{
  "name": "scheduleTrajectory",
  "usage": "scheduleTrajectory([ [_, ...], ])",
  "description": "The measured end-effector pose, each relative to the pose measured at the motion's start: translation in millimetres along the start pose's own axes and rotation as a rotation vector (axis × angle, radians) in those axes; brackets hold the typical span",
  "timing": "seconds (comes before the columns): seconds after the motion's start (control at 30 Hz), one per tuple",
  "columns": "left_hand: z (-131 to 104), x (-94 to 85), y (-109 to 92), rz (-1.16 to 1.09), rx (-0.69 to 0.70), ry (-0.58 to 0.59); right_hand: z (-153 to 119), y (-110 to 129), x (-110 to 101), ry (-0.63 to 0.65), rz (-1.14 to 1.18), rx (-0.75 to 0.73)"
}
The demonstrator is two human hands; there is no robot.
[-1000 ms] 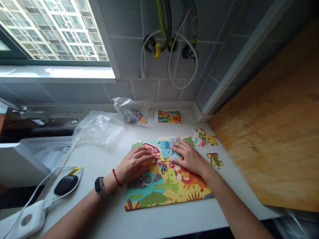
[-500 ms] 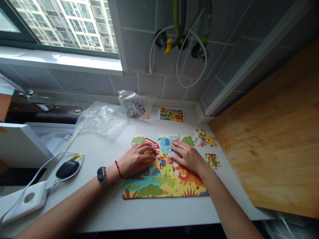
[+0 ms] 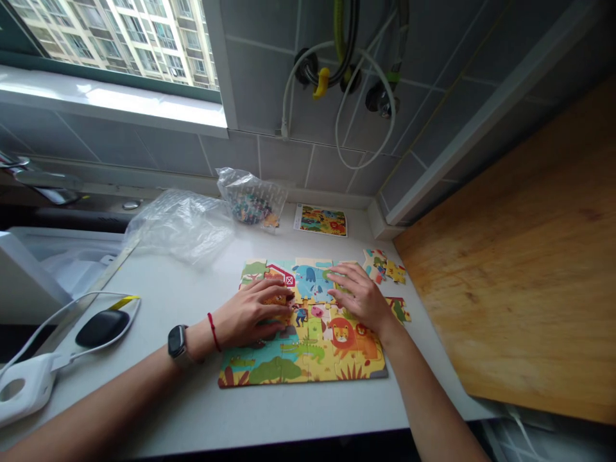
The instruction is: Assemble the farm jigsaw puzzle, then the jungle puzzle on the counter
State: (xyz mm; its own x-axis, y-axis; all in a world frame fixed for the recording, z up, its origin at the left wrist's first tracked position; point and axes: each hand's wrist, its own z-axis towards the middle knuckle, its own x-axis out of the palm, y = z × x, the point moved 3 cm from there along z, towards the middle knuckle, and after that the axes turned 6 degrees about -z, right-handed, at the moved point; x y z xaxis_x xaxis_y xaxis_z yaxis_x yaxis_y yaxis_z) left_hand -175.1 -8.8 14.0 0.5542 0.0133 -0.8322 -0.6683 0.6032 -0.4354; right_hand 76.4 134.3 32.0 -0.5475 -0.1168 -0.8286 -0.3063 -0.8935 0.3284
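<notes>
A colourful animal jigsaw, mostly joined, lies flat on the white counter. My left hand rests palm down on its left part, fingers slightly bent and apart. On the upper right part lies my right hand, its fingers spread near the blue elephants. Neither hand grips anything. Right of the puzzle are a few loose pieces, and one more piece with a red and green print sits just below them, close to my right hand.
Behind the puzzle are a picture card, a clear bag of pieces and a crumpled plastic bag. A black oval device and white charger lie left. A wooden board stands right.
The view has shifted, so most things appear further left. My right hand has moved right across the puzzle, uncovering more of the elephants. My left hand stays on the left part.
</notes>
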Motion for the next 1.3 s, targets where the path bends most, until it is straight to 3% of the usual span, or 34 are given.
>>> scheduleTrajectory([
  [0.2, -2, 2.7, 2, -0.009, -0.008, 0.007, -2, 14, 16, 0.343, -0.054, 0.097],
  [0.43, -3, 5.4, 2, 0.020, -0.013, 0.015, -6, -3, 6, 0.403, 0.030, 0.220],
  [0.57, -3, 4.7, 2, -0.003, -0.004, -0.016, -10, -13, 1, 0.277, 0.109, 0.246],
  [0.7, -4, 6.7, 4, -0.006, -0.008, -0.016, -9, -23, -15, -0.102, 0.159, 0.352],
  [0.77, -5, 7.1, 4, -0.002, -0.010, -0.017, -9, -24, -23, -0.218, 0.130, 0.377],
  [0.93, 1, -0.9, -2, -0.008, 0.000, -0.074, -19, -4, -35, -0.239, 0.030, 0.309],
  [1.07, 23, -0.4, -10, 0.029, -0.013, -0.100, -46, 20, -33, -0.229, 0.032, 0.329],
  [1.3, 86, 45.8, -11, 0.127, 0.049, -0.023, -68, 30, -29, -0.279, 0.159, 0.468],
])
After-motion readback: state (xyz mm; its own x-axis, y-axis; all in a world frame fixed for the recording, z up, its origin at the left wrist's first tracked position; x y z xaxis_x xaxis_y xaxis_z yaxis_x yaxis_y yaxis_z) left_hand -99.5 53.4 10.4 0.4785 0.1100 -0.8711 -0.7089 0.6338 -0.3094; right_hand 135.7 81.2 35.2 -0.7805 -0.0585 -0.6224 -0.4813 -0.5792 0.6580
